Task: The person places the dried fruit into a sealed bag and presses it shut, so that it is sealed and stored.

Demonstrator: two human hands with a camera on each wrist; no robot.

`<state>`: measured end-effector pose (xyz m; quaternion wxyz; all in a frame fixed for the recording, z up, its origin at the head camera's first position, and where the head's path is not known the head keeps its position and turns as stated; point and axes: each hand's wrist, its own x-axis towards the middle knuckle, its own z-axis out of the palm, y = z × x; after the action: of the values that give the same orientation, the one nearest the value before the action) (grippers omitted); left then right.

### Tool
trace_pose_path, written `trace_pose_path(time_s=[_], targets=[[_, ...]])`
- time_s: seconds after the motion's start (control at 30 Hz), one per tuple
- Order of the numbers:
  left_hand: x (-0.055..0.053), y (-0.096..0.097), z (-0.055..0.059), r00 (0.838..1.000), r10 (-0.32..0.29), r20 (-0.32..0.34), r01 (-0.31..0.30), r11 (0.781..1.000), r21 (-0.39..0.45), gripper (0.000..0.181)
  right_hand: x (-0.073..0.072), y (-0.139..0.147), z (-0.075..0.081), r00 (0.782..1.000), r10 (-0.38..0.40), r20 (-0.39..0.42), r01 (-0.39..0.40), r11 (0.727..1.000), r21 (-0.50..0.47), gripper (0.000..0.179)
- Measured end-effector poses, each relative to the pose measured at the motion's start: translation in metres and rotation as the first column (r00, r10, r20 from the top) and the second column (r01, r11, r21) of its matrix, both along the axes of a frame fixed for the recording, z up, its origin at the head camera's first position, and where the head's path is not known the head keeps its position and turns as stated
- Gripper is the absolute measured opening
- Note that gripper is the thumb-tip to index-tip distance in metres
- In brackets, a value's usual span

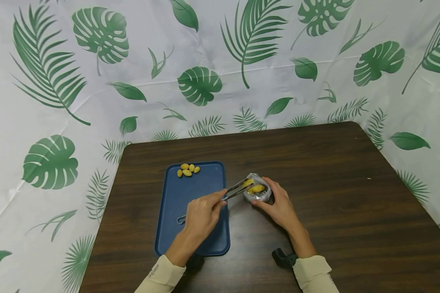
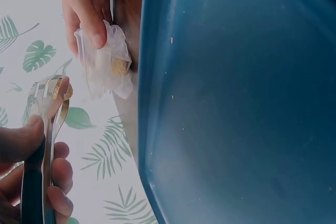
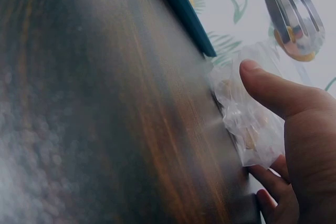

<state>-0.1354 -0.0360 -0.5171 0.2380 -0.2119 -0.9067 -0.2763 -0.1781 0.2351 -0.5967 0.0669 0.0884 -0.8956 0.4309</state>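
My left hand [image 1: 201,213] grips metal tongs [image 2: 48,156] over the right edge of the blue tray [image 1: 181,195]. Between the slotted tong heads [image 3: 294,14] is a small yellow oval piece [image 1: 247,182], above the mouth of a clear plastic bag [image 1: 262,197]. To the right of the tray, my right hand [image 1: 283,207] holds this bag open, thumb on the near side and fingers round the far side. Inside the bag, another yellow piece [image 1: 256,189] shows. Several similar pieces [image 1: 187,173] lie together in the tray's far left corner.
The dark wood table [image 1: 333,195] extends to the right of the bag. Tiny pale crumbs [image 2: 171,40] dot the tray. Behind the table hangs a white leaf-print cloth [image 1: 146,110]. A black wrist camera [image 1: 284,259] sits at my right wrist.
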Motion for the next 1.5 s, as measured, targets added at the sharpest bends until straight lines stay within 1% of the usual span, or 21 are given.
trace_pose_path(time_s=[0.47,0.87,0.97,1.07,1.17,1.27,1.5], targets=[[-0.003,0.005,0.003,1.0,-0.024,-0.004,0.024,1.0,-0.005,0.031,0.0,-0.003,0.003,1.0,0.004,0.006,-0.004,1.0,-0.014,0.085],[-0.004,0.007,0.006,1.0,-0.028,0.014,0.028,1.0,-0.009,0.032,-0.001,-0.004,0.004,1.0,-0.002,0.005,0.002,1.0,-0.016,0.085],[-0.004,0.007,0.006,0.999,-0.027,0.027,0.027,1.0,-0.003,0.033,0.0,-0.003,0.004,1.0,-0.002,0.003,0.002,1.0,-0.015,0.085],[-0.004,0.007,0.006,0.998,-0.009,0.06,0.008,1.0,0.011,0.04,0.0,-0.003,0.003,1.0,-0.003,0.003,0.003,1.0,-0.016,0.085],[-0.004,0.005,0.006,0.995,0.027,0.101,-0.029,0.999,0.025,0.047,0.0,-0.002,0.003,1.0,-0.005,0.006,0.005,1.0,-0.014,0.086],[-0.004,0.003,0.007,0.99,0.059,0.13,-0.064,0.997,0.031,0.049,-0.001,-0.002,0.003,1.0,-0.007,0.011,0.007,1.0,-0.011,0.086],[-0.005,-0.007,0.006,0.981,0.124,0.151,-0.128,0.992,0.011,0.05,-0.001,-0.002,0.003,1.0,-0.007,0.027,0.007,1.0,-0.01,0.086]])
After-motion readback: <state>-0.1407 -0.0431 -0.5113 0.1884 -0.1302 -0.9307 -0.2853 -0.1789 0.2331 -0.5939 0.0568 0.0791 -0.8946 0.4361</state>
